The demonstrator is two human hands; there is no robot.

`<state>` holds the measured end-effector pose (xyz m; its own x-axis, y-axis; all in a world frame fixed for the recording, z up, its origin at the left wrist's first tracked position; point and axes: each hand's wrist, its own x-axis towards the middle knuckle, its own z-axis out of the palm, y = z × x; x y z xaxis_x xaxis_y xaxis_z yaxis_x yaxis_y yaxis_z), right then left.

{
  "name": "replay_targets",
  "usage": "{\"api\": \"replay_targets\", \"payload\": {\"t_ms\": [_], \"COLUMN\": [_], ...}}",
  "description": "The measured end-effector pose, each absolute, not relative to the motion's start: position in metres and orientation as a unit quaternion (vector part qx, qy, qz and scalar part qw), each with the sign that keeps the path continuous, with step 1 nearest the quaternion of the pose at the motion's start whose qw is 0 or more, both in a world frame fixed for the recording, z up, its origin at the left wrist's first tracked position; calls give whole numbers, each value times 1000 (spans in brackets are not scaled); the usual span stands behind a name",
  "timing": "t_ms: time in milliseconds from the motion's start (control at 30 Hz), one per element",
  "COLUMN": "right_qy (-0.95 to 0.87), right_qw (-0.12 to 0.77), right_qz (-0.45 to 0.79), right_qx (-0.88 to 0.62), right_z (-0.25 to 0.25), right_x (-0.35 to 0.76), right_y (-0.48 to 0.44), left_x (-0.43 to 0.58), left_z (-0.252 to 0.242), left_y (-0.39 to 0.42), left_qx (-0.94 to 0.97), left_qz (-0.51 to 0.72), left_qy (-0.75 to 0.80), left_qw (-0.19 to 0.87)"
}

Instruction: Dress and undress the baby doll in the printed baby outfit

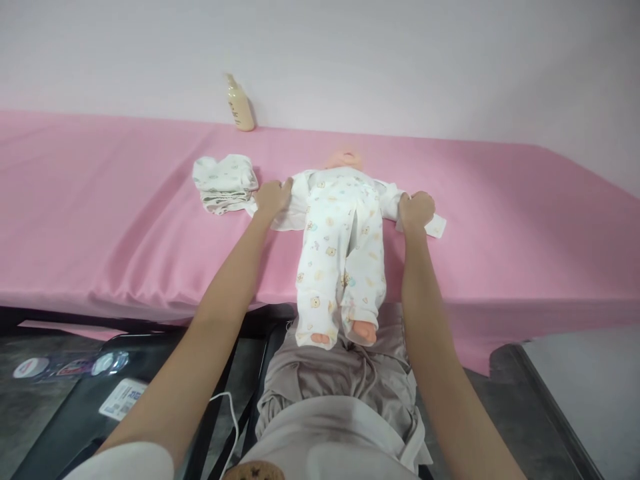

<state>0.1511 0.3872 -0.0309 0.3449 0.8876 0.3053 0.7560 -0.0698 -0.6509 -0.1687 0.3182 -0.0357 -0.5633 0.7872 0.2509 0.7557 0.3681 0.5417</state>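
A baby doll lies on its back, its head toward the wall and its feet hanging over the table's front edge. It wears white printed baby clothes [327, 247] with small bears on them. Plainer white cloth [300, 193] shows at its arms. My left hand [273, 198] is closed on the white sleeve at the doll's arm on the left, beside a stack of folded cloths [227, 183]. On the other side, my right hand [417, 210] is closed round the opposite sleeve end. A white tag [436, 226] pokes out past that hand. The doll's hands are hidden.
A pink sheet [125, 193] covers the table. Against the wall stands a cream pump bottle [241, 105]. Below the table, at the left, a dark chair seat [65, 427] holds a clear plastic bottle [75, 365]. A white cable [234, 417] hangs near my lap.
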Motion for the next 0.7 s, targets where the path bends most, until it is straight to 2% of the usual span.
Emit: {"api": "replay_targets", "payload": {"t_ms": [67, 233, 367, 433, 500, 600, 700], "right_qy": [-569, -564, -542, -527, -525, -547, -561], "right_qw": [378, 442, 472, 472, 466, 446, 419], "right_qz": [83, 127, 185, 184, 165, 140, 122], "right_qx": [-725, -687, -670, -683, -693, -695, -703], "right_z": [-30, -28, -25, -24, -24, -25, -23], "right_x": [150, 151, 151, 150, 148, 146, 148], "right_y": [386, 389, 392, 392, 391, 387, 383], "left_x": [-172, -162, -116, -85, -57, -31, -25], "left_z": [-33, -10, 16, 24, 26, 22, 15], "left_y": [319, 319, 318, 317, 315, 309, 300], "left_qx": [460, 439, 540, 617, 683, 714, 708], "left_qz": [354, 506, 582, 551, 470, 350, 331], "left_qy": [814, 742, 608, 561, 555, 605, 623], "left_qw": [31, -24, 5, 45, 65, 37, 4]}}
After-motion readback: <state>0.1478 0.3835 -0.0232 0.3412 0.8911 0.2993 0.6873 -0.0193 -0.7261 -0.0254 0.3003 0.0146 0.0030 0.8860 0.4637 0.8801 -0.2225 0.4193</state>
